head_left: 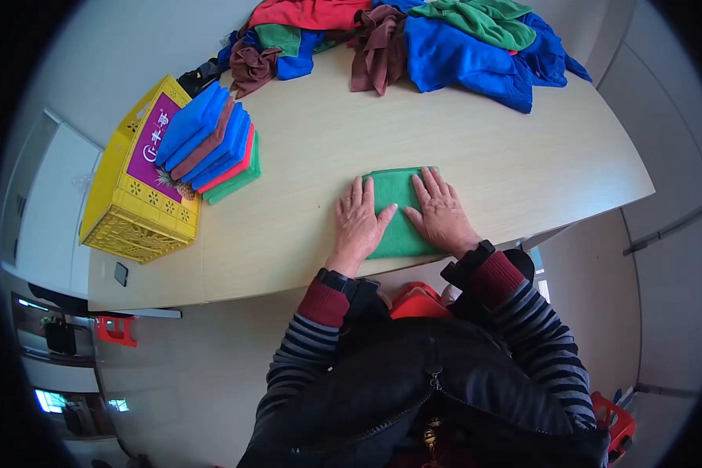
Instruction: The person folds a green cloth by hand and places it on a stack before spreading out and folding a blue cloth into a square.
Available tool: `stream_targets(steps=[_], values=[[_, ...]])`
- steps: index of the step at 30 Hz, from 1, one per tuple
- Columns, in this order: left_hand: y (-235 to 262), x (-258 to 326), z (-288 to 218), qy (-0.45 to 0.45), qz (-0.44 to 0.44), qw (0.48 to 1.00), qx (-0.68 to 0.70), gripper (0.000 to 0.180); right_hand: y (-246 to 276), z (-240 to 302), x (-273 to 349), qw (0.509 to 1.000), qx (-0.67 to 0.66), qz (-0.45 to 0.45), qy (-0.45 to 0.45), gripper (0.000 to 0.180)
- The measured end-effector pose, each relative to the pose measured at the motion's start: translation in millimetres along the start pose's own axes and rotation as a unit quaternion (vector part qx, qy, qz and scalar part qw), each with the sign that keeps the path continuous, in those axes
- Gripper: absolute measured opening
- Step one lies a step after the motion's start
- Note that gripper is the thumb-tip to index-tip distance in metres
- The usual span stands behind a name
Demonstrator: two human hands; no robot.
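Note:
A green cloth (402,234), folded into a neat rectangle, lies flat on the table near its front edge. My left hand (359,222) rests on the cloth's left side, fingers stretched forward and thumb pointing inward. On the opposite side, my right hand (443,214) lies flat with its fingers slightly spread over the edge. Both palms press down and neither hand grips anything. To the left stands a stack of folded cloths (214,148) in blue, brown, red and green, leaning by a yellow crate.
The yellow plastic crate (144,234) stands at the table's left end. Loose crumpled cloths (468,66) in blue, green, brown and red heap along the far edge. A small dark flat object (121,274) lies near the left corner. A red stool (117,331) is on the floor.

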State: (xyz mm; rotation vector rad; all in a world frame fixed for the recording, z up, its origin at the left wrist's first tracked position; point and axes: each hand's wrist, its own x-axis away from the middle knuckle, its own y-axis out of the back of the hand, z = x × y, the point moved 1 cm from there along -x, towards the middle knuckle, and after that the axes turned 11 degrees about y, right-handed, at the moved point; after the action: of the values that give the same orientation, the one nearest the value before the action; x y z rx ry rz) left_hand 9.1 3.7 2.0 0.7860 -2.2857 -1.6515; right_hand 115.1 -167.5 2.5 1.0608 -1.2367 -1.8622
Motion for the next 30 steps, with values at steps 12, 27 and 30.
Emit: stream_targets(steps=[12,27,30], values=[[5.8,53.0,-25.5,-0.151,-0.007,0.988,-0.019,0.080,-0.7,1.6,2.7,0.999,0.015,-0.034,0.005,0.068],[40.5,61.5,10.3,-0.195,0.002,0.978,-0.073,0.075,13.6,26.6,19.6,0.996,0.083,0.019,-0.016,0.072],[44.4,41.5,34.6,-0.130,-0.036,0.984,-0.114,0.068,33.3,49.3,33.8,0.992,0.098,0.080,-0.013,0.072]])
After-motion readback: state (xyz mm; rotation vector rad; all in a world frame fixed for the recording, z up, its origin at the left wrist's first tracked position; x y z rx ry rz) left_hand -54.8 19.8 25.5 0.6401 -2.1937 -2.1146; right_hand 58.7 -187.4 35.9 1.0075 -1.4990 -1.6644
